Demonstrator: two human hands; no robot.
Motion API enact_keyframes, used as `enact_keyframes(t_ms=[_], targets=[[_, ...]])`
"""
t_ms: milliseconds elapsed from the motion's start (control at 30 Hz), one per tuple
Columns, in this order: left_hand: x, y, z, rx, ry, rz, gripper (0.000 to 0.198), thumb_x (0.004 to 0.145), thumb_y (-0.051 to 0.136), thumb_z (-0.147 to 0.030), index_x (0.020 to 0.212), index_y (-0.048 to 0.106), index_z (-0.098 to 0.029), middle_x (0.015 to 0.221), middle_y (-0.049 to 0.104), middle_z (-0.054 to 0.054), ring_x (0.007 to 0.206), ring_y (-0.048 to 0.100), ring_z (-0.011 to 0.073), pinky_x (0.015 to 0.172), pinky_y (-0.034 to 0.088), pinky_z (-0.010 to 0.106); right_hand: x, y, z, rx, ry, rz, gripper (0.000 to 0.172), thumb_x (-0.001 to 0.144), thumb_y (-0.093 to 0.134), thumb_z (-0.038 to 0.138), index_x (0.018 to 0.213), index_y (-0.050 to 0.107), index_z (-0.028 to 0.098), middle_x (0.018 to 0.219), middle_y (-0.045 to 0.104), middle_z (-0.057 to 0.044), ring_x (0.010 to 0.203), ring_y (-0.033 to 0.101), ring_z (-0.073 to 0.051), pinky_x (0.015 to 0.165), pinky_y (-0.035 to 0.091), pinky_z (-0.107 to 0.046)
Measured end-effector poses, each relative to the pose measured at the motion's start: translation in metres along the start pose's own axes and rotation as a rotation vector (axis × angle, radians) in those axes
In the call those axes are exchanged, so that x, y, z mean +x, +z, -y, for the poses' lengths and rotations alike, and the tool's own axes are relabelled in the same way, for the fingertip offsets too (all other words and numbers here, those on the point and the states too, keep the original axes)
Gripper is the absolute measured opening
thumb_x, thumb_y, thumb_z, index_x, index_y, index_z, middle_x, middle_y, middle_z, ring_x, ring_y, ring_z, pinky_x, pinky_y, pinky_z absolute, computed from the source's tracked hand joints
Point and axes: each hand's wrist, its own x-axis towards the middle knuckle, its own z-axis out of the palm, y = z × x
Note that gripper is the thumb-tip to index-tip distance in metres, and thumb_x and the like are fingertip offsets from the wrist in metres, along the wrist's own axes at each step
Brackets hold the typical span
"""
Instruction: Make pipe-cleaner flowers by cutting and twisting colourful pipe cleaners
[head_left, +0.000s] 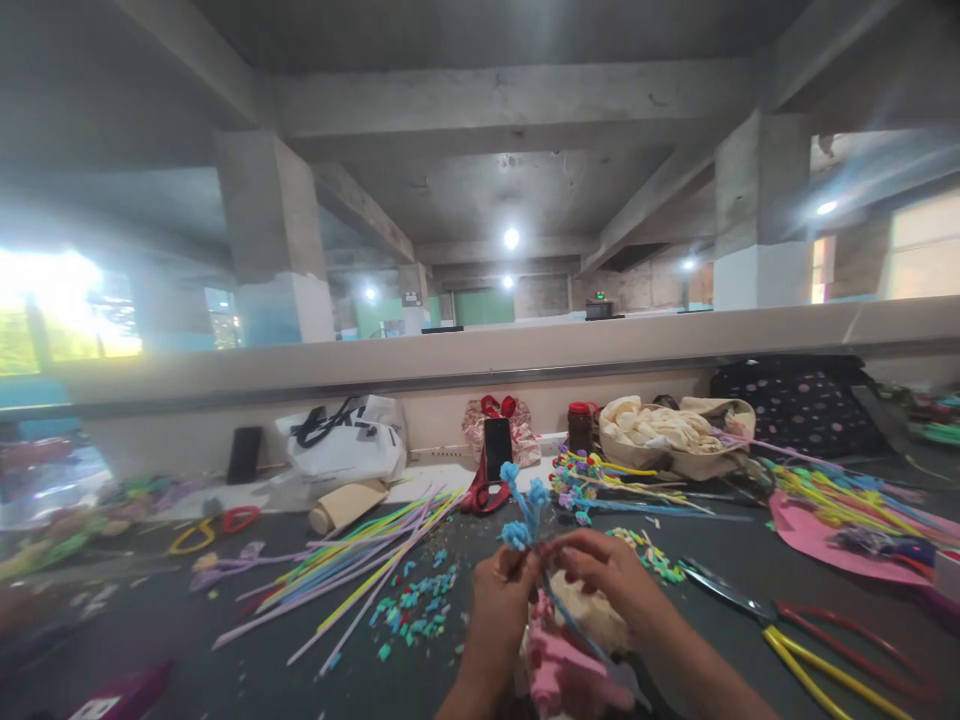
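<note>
My left hand and my right hand meet low in the middle of the view, both closed around the stems of a small bunch of blue pipe-cleaner flowers. The fuzzy blue heads stick up above my fingers. Below my hands lies something pink, partly hidden by my wrists. A spread of loose coloured pipe cleaners lies on the dark table to the left, with small cut blue bits beside it.
Yellow-and-red-handled pliers lie at the right. Red scissors and a black phone stand behind my hands. Further back are a white bag, a cloth bag, more finished pipe-cleaner pieces and a pink sheet.
</note>
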Motion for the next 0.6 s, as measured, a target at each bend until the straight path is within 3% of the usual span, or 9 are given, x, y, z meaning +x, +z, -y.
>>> enact_keyframes(t_ms=[100, 200, 433, 600], targets=[[-0.004, 0.002, -0.006, 0.015, 0.026, 0.034, 0.027, 0.063, 0.063, -0.033, 0.043, 0.052, -0.017, 0.038, 0.042, -0.007, 0.042, 0.035, 0.0078, 0.042, 0.027, 0.019, 0.003, 0.000, 0.012, 0.052, -0.011, -0.059, 0.022, 0.064, 0.064, 0.032, 0.081, 0.067, 0.019, 0.068, 0.065, 0.000, 0.057, 0.049, -0.012, 0.047, 0.030, -0.021], [-0.007, 0.003, -0.010, 0.016, 0.026, 0.080, 0.026, 0.065, 0.060, -0.030, 0.045, 0.052, -0.017, 0.039, 0.042, -0.007, 0.041, 0.035, 0.0072, 0.042, 0.027, 0.019, 0.005, 0.012, 0.018, 0.133, -0.025, -0.075, 0.015, 0.060, 0.066, 0.031, 0.067, 0.065, 0.018, 0.057, 0.060, 0.003, 0.050, 0.045, -0.009, 0.045, 0.027, -0.020], [-0.005, 0.006, -0.002, -0.034, -0.027, 0.172, 0.023, 0.067, 0.061, -0.035, 0.055, 0.057, -0.015, 0.041, 0.048, -0.006, 0.038, 0.039, 0.0064, 0.040, 0.029, 0.018, 0.010, 0.014, 0.004, 0.366, 0.028, -0.108, 0.020, 0.058, 0.070, 0.033, 0.056, 0.060, 0.015, 0.043, 0.050, 0.006, 0.038, 0.032, -0.004, 0.039, 0.020, -0.019], [-0.007, 0.010, 0.003, -0.139, -0.121, 0.249, 0.028, 0.069, 0.059, -0.042, 0.063, 0.059, -0.014, 0.039, 0.053, -0.004, 0.030, 0.039, 0.0059, 0.035, 0.027, 0.018, 0.010, 0.017, -0.008, 0.565, 0.080, -0.102, 0.025, 0.053, 0.075, 0.035, 0.065, 0.062, 0.016, 0.054, 0.057, 0.003, 0.048, 0.048, -0.009, 0.049, 0.034, -0.021]])
